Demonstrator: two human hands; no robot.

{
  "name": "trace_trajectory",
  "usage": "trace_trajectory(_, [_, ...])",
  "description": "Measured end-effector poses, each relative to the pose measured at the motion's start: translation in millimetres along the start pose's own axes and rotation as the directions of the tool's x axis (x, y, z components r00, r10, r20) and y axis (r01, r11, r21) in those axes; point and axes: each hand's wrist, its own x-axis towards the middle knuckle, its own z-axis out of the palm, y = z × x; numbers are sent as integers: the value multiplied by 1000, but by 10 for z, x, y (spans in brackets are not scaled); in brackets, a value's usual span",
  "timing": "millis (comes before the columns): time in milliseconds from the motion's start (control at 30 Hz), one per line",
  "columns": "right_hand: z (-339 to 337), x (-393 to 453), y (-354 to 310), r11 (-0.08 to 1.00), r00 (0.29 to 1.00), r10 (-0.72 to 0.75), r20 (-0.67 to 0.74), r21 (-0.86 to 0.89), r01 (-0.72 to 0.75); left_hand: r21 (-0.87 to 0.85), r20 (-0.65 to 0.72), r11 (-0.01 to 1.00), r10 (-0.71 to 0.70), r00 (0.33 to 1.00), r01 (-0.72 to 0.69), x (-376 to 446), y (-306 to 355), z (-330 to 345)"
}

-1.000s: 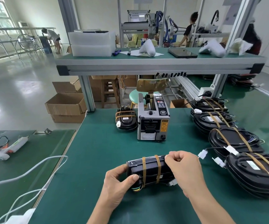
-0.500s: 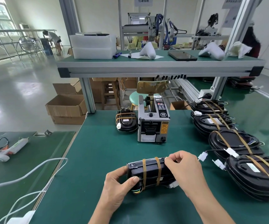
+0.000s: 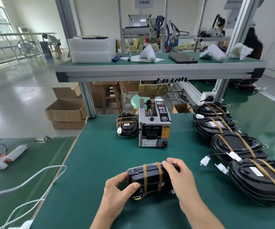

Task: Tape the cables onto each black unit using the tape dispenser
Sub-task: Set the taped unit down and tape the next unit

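The black unit (image 3: 151, 178) was in the lower centre of the frame, tilted up on its edge on the green table mat (image 3: 100, 162). It was a long, flat piece of smooth black plastic with rounded ends, and two brown tape strips (image 3: 159, 176) went across its side. A small bundle of yellow and green wires (image 3: 137, 197) came out at its lower left corner.

The left hand (image 3: 117, 194) held the left end of the unit, the thumb curled on the near face and the fingers behind it. The right hand (image 3: 181, 177) lay over the right end with bent fingers, the fingertips touching the top edge just beside the right tape strip.

The tape dispenser (image 3: 154, 126), a grey metal box with a black top panel and a yellow warning label, stood in the middle of the frame, well apart from the hands. One taped unit (image 3: 127, 128) lay just left of it. Along the right side of the frame was a row of taped oval units (image 3: 239, 146), glossy black, with white plastic connectors (image 3: 205, 161) on thin wires.
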Motion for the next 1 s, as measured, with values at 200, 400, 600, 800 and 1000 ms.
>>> trace_trajectory(200, [-35,12,113,994,995,-102,7,-32,102,27,13,1000,15,1000,-15,15,-36,-14])
trace_trajectory(400, [-45,2,226,979,980,-196,7,-56,197,38,21,999,-12,1000,11,30,-23,-3])
trace_trajectory(600, [-103,29,231,994,992,-109,63,30,107,39,30,999,-22,999,21,16,-7,-21])
trace_trajectory(800, [-26,115,-23,972,980,-197,-18,-136,193,-34,36,999,-26,999,27,-13,127,17])
trace_trajectory(1000, [70,32,-482,763,850,-527,-1,-440,473,-111,8,993,27,1000,-26,-11,162,20])
